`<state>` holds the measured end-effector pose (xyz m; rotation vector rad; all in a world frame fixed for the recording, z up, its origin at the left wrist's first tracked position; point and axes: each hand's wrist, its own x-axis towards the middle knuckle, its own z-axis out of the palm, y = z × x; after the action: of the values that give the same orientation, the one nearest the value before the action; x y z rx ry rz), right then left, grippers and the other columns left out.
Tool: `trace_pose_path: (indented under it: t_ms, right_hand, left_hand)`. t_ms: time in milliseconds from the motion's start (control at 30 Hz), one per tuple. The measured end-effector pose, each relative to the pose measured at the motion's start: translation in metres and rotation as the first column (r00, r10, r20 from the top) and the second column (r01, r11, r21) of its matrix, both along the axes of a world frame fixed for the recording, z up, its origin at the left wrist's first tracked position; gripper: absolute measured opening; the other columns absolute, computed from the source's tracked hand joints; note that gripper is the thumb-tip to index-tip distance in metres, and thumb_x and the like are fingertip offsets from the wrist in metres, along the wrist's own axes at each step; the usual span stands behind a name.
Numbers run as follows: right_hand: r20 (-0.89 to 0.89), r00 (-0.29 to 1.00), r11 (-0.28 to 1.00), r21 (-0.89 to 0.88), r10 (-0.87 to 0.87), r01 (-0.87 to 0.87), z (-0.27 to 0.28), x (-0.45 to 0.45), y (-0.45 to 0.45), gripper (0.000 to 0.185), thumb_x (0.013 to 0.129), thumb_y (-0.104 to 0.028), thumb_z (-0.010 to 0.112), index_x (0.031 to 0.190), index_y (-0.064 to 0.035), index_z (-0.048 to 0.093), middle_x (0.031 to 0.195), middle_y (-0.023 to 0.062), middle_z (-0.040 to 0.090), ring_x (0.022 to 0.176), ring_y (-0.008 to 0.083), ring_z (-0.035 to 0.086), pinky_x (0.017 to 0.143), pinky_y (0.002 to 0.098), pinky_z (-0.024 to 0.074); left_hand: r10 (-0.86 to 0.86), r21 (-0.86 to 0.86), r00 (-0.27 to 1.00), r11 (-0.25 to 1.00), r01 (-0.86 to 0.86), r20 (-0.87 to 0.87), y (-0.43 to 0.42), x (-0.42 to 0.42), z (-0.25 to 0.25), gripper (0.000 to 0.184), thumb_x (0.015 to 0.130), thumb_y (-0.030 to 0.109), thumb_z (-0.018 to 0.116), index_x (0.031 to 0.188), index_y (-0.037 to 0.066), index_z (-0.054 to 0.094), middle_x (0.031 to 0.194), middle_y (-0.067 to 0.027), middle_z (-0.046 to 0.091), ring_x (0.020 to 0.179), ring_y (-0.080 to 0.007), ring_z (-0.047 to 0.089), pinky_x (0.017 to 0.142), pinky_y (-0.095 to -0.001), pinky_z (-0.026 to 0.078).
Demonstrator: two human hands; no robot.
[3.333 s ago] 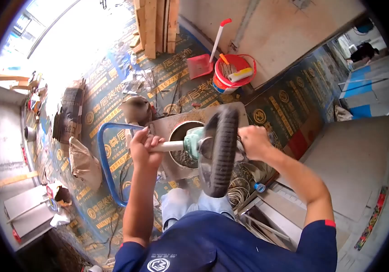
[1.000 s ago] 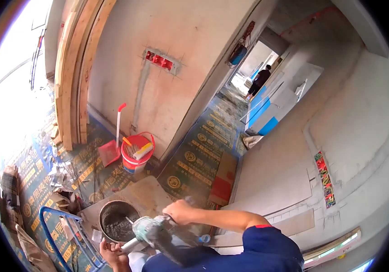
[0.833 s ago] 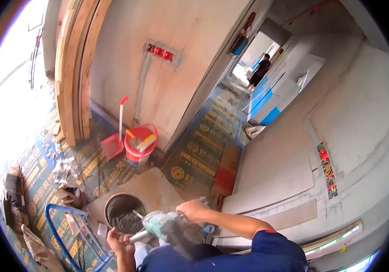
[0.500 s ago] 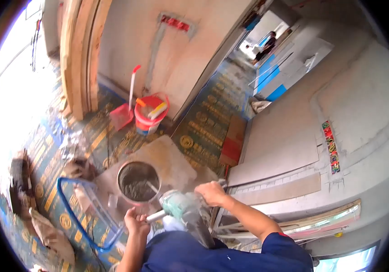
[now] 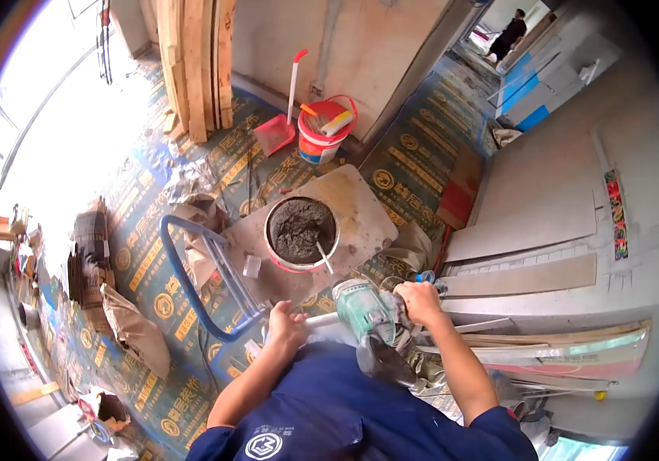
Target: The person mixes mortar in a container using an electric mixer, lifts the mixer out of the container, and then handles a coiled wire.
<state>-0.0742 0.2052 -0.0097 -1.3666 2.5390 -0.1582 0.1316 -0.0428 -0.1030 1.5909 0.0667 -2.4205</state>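
Note:
My right hand (image 5: 419,302) is wrapped around the rear grip of a green handheld power mixer (image 5: 365,309), in front of my body. A pale rod (image 5: 323,257) in line with the mixer's nose dips into a round bucket (image 5: 272,247) of lumpy grey mortar (image 5: 299,229). On the mixer's left side a white side handle (image 5: 322,320) points at my left hand (image 5: 287,326). That hand is palm up, its fingers loosely curled and apart, beside the handle's end. Whether it touches the handle is hard to see.
The bucket stands on a dirty board (image 5: 360,203). Left of it is a blue tubular frame (image 5: 168,246). Beyond stand a red bucket (image 5: 316,146) and red dustpan (image 5: 274,137). Planks (image 5: 191,69) lean at the wall. Boards line the right; a person (image 5: 508,37) is far off.
The view has swung, so the bucket, mixer and both hands appear farther right. The mortar surface looks rougher and more heaped. My right hand still grips the mixer; the far person appears farther right.

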Motion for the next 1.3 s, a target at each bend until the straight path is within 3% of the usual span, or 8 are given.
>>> trace_pose_path:
  t_ms: [233, 300, 400, 567, 900, 933, 1067, 1300]
  right_hand:
    - [-0.027, 0.999, 0.998, -0.059, -0.038, 0.036, -0.018, 0.035, 0.03, 0.008, 0.075, -0.011, 0.057, 0.082, -0.0133, 0.061, 0.079, 0.0092, 0.064, 0.08, 0.0307, 0.065, 0.07, 0.0435, 0.047]
    - [-0.075, 0.997, 0.999, -0.034, -0.031, 0.029, -0.022, 0.043, 0.033, 0.007, 0.075, -0.01, 0.057, 0.08, -0.0129, 0.061, 0.079, 0.0092, 0.064, 0.081, 0.03, 0.066, 0.071, 0.0436, 0.047]
    - [-0.063, 0.996, 0.998, -0.022, -0.056, 0.054, -0.02, 0.055, 0.035, 0.007, 0.076, -0.011, 0.057, 0.08, -0.0128, 0.062, 0.08, 0.0089, 0.065, 0.081, 0.0298, 0.066, 0.072, 0.0432, 0.0476]
    - [-0.054, 0.995, 0.994, -0.064, -0.088, 0.085, -0.02, 0.08, 0.039, 0.007, 0.079, -0.012, 0.056, 0.079, -0.0128, 0.063, 0.083, 0.0092, 0.067, 0.083, 0.0301, 0.067, 0.076, 0.043, 0.0477]
    - [0.036, 0.981, 0.981, -0.027, -0.191, 0.192, -0.011, 0.092, 0.045, 0.01, 0.082, -0.015, 0.053, 0.084, -0.0159, 0.063, 0.084, 0.0074, 0.066, 0.085, 0.0291, 0.066, 0.074, 0.0428, 0.0484]
    - [0.044, 0.978, 0.975, -0.07, -0.206, 0.209, -0.008, 0.09, 0.044, 0.01, 0.082, -0.016, 0.053, 0.084, -0.0159, 0.063, 0.083, 0.0073, 0.066, 0.084, 0.0292, 0.066, 0.073, 0.043, 0.0486]
    - [0.102, 0.972, 0.954, -0.196, -0.21, 0.226, 0.012, 0.086, 0.026, 0.013, 0.082, -0.024, 0.056, 0.085, -0.0159, 0.066, 0.079, 0.0081, 0.066, 0.079, 0.0307, 0.066, 0.07, 0.0432, 0.0494]
    - [0.209, 0.902, 0.884, -0.208, -0.378, 0.419, 0.028, 0.079, -0.028, 0.018, 0.083, -0.031, 0.059, 0.086, -0.0155, 0.067, 0.079, 0.0095, 0.067, 0.073, 0.0335, 0.065, 0.064, 0.0436, 0.0506]
  left_hand:
    - [-0.013, -0.001, 1.0, 1.0, 0.013, -0.025, 0.017, 0.027, 0.011, 0.01, 0.088, 0.018, 0.051, 0.09, 0.008, 0.05, 0.073, -0.0047, 0.045, 0.052, -0.015, 0.035, 0.051, -0.026, 0.039]
    - [-0.06, -0.033, 0.991, 0.997, 0.064, 0.121, 0.025, 0.038, 0.003, 0.008, 0.087, 0.015, 0.052, 0.083, 0.009, 0.048, 0.064, -0.0001, 0.04, 0.048, -0.0134, 0.032, 0.045, -0.0226, 0.035]
    - [0.064, 0.01, 0.998, 0.998, -0.064, 0.008, 0.018, 0.063, -0.038, 0.017, 0.084, 0.011, 0.054, 0.075, 0.014, 0.039, 0.056, 0.0031, 0.028, 0.044, -0.0121, 0.027, 0.045, -0.0219, 0.034]
    - [0.004, -0.037, 0.989, 0.999, 0.002, 0.149, 0.021, 0.071, 0.011, 0.016, 0.084, 0.014, 0.053, 0.076, 0.013, 0.039, 0.055, 0.0017, 0.029, 0.044, -0.0128, 0.03, 0.048, -0.0264, 0.04]
    - [-0.095, -0.174, 0.991, 0.979, 0.109, 0.089, 0.002, 0.062, 0.047, 0.01, 0.087, 0.017, 0.05, 0.093, 0.009, 0.049, 0.076, -0.0034, 0.047, 0.06, -0.0166, 0.043, 0.049, -0.0225, 0.037]
    - [-0.149, -0.163, 0.988, 0.977, 0.139, -0.049, -0.005, 0.062, 0.054, 0.008, 0.088, 0.018, 0.05, 0.093, 0.011, 0.05, 0.078, -0.0029, 0.049, 0.063, -0.0161, 0.044, 0.049, -0.0228, 0.037]
    - [-0.211, -0.216, 0.977, 0.956, 0.199, -0.037, -0.031, 0.051, 0.07, 0.009, 0.088, 0.019, 0.053, 0.083, 0.014, 0.049, 0.081, -0.0012, 0.051, 0.055, -0.0142, 0.04, 0.052, -0.0225, 0.039]
    - [-0.253, -0.411, 0.959, 0.894, 0.181, -0.129, -0.096, -0.011, 0.114, 0.025, 0.092, 0.019, 0.051, 0.069, 0.016, 0.041, 0.052, 0.0023, 0.036, 0.051, -0.0175, 0.043, 0.057, -0.0403, 0.046]
